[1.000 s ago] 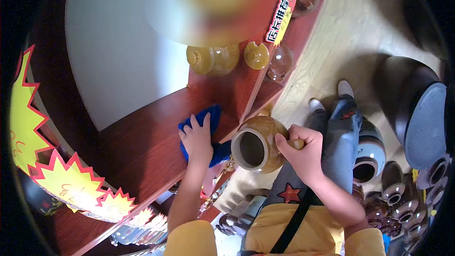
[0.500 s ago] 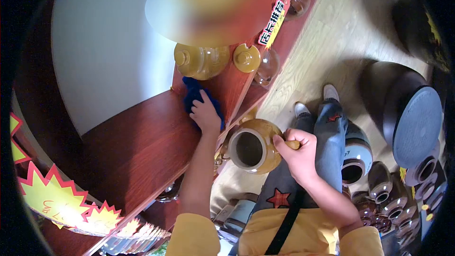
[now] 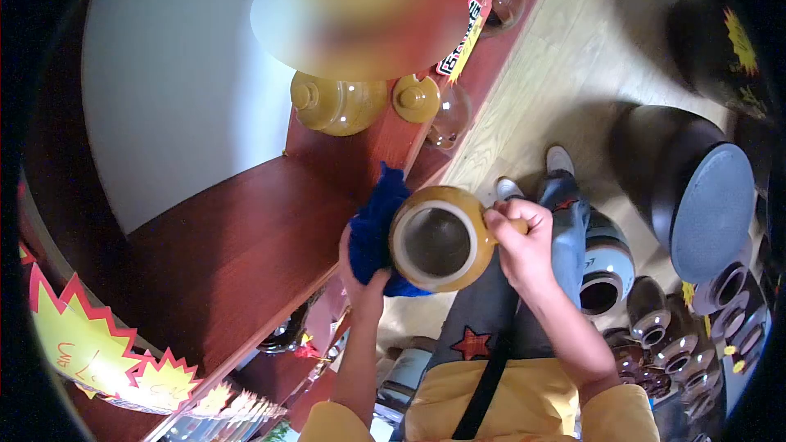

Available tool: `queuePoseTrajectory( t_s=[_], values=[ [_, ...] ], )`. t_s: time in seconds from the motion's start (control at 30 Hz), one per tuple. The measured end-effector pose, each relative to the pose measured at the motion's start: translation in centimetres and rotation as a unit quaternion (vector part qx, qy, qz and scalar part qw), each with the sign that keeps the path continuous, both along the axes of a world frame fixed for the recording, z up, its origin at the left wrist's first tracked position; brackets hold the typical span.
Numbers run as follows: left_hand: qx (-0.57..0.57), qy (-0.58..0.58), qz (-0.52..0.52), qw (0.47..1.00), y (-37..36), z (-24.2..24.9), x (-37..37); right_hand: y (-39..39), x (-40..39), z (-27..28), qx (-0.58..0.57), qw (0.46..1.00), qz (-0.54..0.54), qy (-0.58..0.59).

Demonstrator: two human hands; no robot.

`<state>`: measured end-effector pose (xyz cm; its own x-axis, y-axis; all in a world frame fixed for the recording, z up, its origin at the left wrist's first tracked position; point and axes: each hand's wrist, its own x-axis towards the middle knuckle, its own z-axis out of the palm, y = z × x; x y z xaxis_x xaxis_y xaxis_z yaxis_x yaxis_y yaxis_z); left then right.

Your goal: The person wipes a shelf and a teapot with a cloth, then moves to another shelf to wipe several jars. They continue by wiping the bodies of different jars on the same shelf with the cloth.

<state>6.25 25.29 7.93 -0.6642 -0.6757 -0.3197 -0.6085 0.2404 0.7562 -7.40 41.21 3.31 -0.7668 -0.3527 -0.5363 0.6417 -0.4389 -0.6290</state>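
My right hand is closed round the short handle of a yellow-brown glazed pot. The pot is tilted so that its pale-rimmed open mouth faces me, and no lid is on it. My left hand holds a blue cloth against the pot's left side; its fingers are mostly hidden behind the cloth, with the thumb showing below. On the reddish wooden shelf stand a matching lidded pot and a small round lid.
A red-and-yellow sign hangs at the shelf edge, with glass jars below it. Starburst price tags line the lower left. On the floor at right stand a big dark jar, a light-blue jar and several brown jars.
My left hand has lifted the blue cloth off the shelf and brought it to the pot's side. The pot has shifted slightly, its mouth turned more toward me.
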Motion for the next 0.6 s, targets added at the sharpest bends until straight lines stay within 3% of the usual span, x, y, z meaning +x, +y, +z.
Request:
queuePoseTrajectory(
  t_s=[0.03,0.1,0.17,0.2,0.33,0.4,0.43,0.53,0.57,0.6],
  values=[
    [0.164,0.116,0.110,0.973,0.1,0.2,0.1,0.0,0.0,0.6,-0.001,1.000,0.005,-0.006],
    [0.193,0.175,0.069,0.963,0.2,0.5,-1.5,0.7,0.2,0.7,-0.031,0.998,0.044,0.035],
    [0.381,0.261,0.110,0.880,1.0,1.9,-4.2,1.2,-0.5,1.6,-0.038,0.997,0.038,0.058],
    [0.366,0.235,0.066,0.898,1.0,2.1,-4.7,1.6,-0.6,1.8,-0.049,0.996,0.047,0.062],
    [0.350,0.222,0.077,0.907,0.5,0.2,-6.2,3.5,-1.5,2.8,-0.071,0.994,0.061,0.055],
    [0.359,0.129,-0.036,0.924,0.8,0.3,-7.8,4.4,-1.9,2.9,-0.087,0.994,0.052,0.030],
    [0.362,0.131,-0.035,0.922,1.0,-0.2,-8.4,4.9,-2.1,2.7,-0.095,0.993,0.059,0.024],
    [0.447,0.141,-0.121,0.875,1.9,-2.4,-9.6,5.8,-1.9,2.3,-0.124,0.988,0.009,-0.087],
    [0.447,0.141,-0.120,0.875,2.7,-2.8,-9.6,6.1,-1.9,2.5,-0.127,0.985,-0.013,-0.116],
    [0.523,0.158,-0.044,0.836,4.0,-2.8,-9.9,6.7,-1.8,1.9,-0.148,0.986,-0.001,-0.076]
  ],
)
